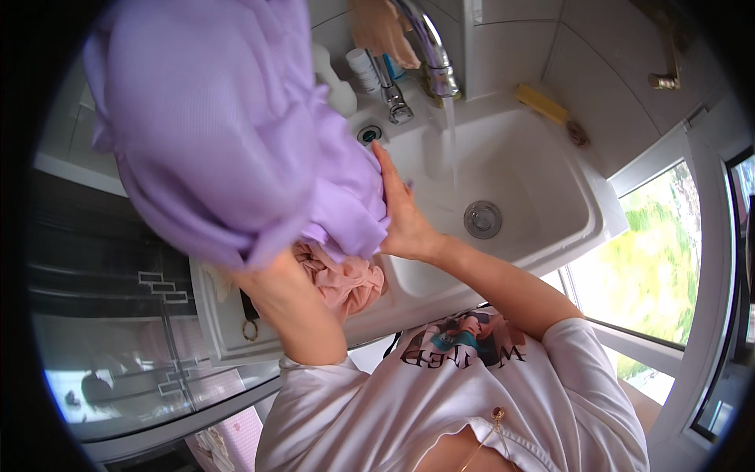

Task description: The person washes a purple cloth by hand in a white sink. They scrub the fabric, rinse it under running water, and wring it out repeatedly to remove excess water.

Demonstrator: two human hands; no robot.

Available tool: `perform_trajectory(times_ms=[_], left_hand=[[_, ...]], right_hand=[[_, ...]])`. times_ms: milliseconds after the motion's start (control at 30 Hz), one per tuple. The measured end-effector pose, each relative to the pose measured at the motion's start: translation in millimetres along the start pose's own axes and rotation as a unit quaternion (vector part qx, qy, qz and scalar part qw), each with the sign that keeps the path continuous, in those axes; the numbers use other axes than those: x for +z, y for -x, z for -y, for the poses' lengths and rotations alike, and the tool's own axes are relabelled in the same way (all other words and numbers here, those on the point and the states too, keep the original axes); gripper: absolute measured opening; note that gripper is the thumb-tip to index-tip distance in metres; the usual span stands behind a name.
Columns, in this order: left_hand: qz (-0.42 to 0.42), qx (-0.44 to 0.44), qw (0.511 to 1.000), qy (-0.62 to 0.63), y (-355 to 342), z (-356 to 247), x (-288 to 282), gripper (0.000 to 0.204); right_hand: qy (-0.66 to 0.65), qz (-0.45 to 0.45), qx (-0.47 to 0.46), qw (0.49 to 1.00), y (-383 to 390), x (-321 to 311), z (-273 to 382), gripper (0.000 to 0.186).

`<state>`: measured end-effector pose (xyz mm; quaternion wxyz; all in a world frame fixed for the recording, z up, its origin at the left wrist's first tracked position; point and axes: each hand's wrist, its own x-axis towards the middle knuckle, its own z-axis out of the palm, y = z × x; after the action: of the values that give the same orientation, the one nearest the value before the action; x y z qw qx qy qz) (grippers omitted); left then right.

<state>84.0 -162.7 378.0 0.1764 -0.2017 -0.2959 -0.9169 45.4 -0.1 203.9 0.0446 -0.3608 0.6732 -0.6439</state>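
A large bundle of light purple fabric (220, 126) is held up at the left, its near part slightly blurred. My left hand (267, 271) reaches under it, with the fingers hidden by the folds. Along the bundle's right side, my right hand (405, 220) grips it, and one finger points upward against the cloth. Below the bundle, a crumpled salmon-pink cloth (350, 285) lies on the sink's left part. Water (451, 138) runs from the chrome faucet (440, 75) into the white basin (535, 169), to the right of my right hand.
Behind the sink stand white bottles (362, 69) and a chrome fitting (395, 102). Peach rubber gloves (385, 31) hang near the faucet. A yellow bar-shaped object (540, 104) rests on the back right rim. A window (653, 252) is at the right. A dark glossy cabinet (118, 275) borders the left.
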Motion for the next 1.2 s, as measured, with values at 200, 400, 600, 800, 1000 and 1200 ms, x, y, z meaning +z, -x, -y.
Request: perform_trajectory(times_ms=[200, 400, 600, 800, 1000, 1200], left_hand=[[-0.064, -0.129, 0.987, 0.067, 56, 46, -39, 0.048], [-0.223, -0.234, 0.941, -0.105, 84, 105, -99, 0.053], [-0.212, -0.312, 0.732, -0.567, 135, 205, -149, 0.030], [-0.245, -0.216, 0.689, -0.647, 146, 234, -184, 0.018], [-0.203, -0.208, 0.710, -0.642, 140, 211, -196, 0.022], [0.240, -0.493, 0.523, -0.653, 128, 223, -182, 0.025]], right_hand=[[-0.166, -0.043, 0.127, 0.977, 28, -43, -9, 0.049], [0.127, -0.107, 0.231, 0.959, 85, -152, -19, 0.048], [0.424, -0.025, 0.229, 0.876, 92, -196, -56, 0.056], [0.617, -0.024, 0.254, 0.744, 108, -226, -93, 0.061], [0.546, 0.003, 0.343, 0.764, 103, -236, -97, 0.071], [0.451, 0.016, 0.389, 0.803, 84, -223, -103, 0.080]])
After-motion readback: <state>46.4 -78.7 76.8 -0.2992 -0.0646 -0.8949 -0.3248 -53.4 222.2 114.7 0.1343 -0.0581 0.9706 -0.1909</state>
